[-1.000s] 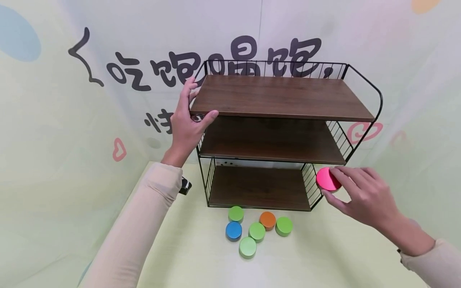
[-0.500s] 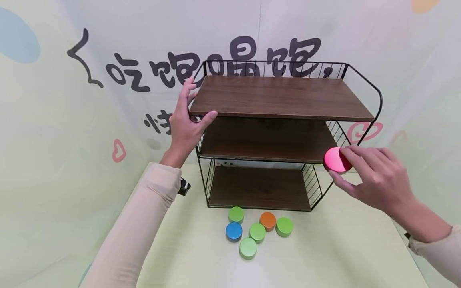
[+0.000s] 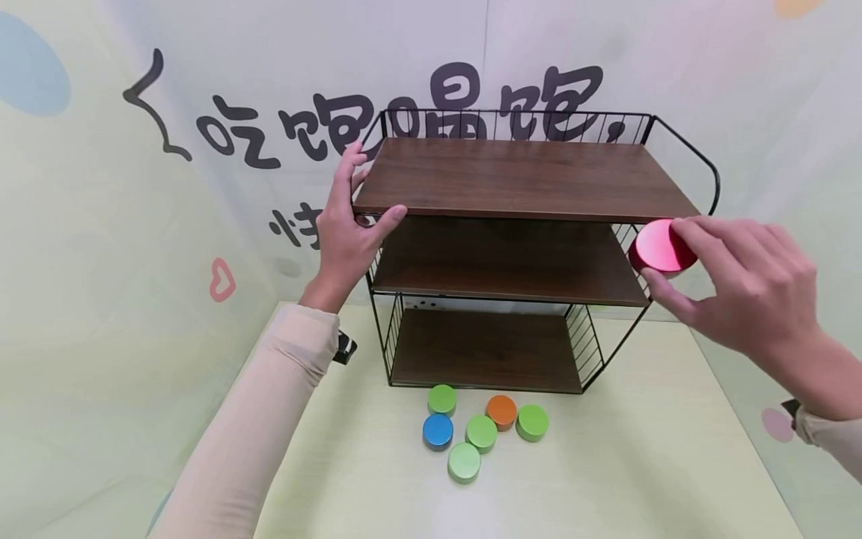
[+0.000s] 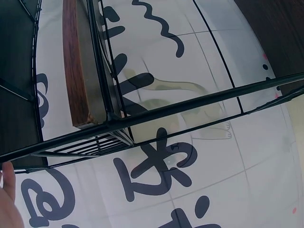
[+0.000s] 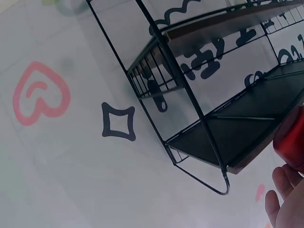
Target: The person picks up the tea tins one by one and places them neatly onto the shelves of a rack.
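Note:
A three-tier rack [image 3: 525, 180] of dark wood boards in a black wire frame stands in the middle of the head view. My left hand [image 3: 346, 232] grips its top board's front left corner, thumb along the front edge and fingers outside the frame; only a bit of this hand shows in the left wrist view. Between thumb and fingers my right hand [image 3: 747, 277] pinches a red round block [image 3: 663, 247], raised at the rack's right side near middle-board height. In the right wrist view the red block [image 5: 290, 140] is cut off by the frame edge.
In front of the rack, on the pale table [image 3: 592, 479], lie a blue round block [image 3: 438, 431], an orange one [image 3: 501, 412] and several green ones [image 3: 465, 462]. A cloth wall [image 3: 222, 45] with printed lettering rises behind the rack.
My right hand has risen and moved right with the red round block, from near the bottom tier up to middle-board height. The left hand has stayed on the rack's corner.

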{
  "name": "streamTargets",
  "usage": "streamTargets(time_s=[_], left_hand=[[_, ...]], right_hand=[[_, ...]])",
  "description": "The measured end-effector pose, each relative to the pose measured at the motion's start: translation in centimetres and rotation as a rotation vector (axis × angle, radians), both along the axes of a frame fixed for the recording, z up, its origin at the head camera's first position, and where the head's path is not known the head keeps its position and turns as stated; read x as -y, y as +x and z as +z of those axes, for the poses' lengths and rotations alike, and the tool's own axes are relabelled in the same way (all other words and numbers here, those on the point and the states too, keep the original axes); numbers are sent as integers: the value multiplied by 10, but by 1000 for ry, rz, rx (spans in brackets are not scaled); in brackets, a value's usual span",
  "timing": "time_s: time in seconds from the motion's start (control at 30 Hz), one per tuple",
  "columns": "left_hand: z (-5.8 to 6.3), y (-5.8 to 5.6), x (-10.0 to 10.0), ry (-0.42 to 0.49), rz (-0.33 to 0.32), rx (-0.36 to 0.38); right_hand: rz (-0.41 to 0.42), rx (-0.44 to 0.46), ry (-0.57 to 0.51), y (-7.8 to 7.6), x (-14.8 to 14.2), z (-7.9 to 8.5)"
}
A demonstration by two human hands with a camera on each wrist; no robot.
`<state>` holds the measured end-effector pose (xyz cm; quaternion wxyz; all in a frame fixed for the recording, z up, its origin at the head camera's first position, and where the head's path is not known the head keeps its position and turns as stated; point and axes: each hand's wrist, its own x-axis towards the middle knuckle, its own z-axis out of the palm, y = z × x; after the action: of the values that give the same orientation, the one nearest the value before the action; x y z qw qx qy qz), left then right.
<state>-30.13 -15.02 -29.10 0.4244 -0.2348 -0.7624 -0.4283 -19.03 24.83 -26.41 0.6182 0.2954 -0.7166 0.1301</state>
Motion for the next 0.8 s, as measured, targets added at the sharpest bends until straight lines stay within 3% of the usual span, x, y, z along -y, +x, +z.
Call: streamTargets(time_s=[0.4,0.8], left_hand=[[2,0,0,8,-11,-10],[0,-1,0,7,14,16]], right_hand=[[-66,20,-12,-4,-3,25],[-178,171,-48,-20,-23,36]])
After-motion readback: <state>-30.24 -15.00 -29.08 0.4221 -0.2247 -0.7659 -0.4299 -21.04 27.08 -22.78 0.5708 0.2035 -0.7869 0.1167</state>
